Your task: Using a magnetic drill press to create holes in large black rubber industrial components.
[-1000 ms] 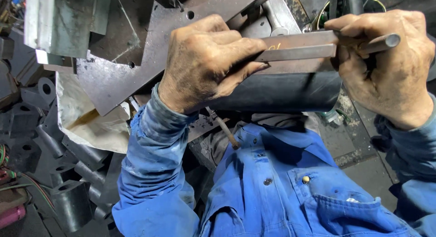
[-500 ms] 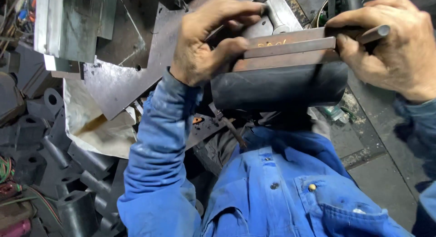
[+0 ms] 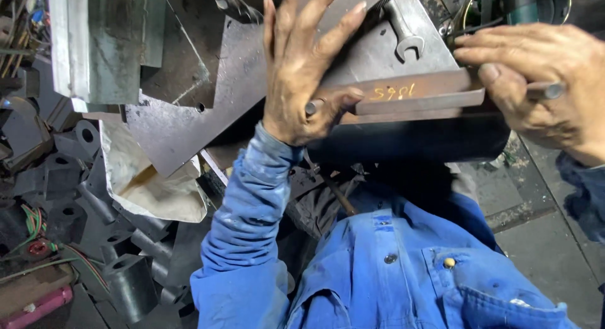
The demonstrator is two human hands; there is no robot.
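Rusty steel bar, long axis running left to right, resting on top of a dark rounded block. At the bar's left end: left hand, fingers spread and raised away from the bar, only the heel of the palm and the thumb pressing against that end. At the bar's right end: right hand, fingers curled shut around the end together with a thin grey rod. Both hands touching the bar, one at each end. Beyond the bar: a flat grey steel plate with an open-ended spanner lying on it. Left of the bar, lower down: a white sack and heaped black metal fittings. Below the bar: blue work jacket.
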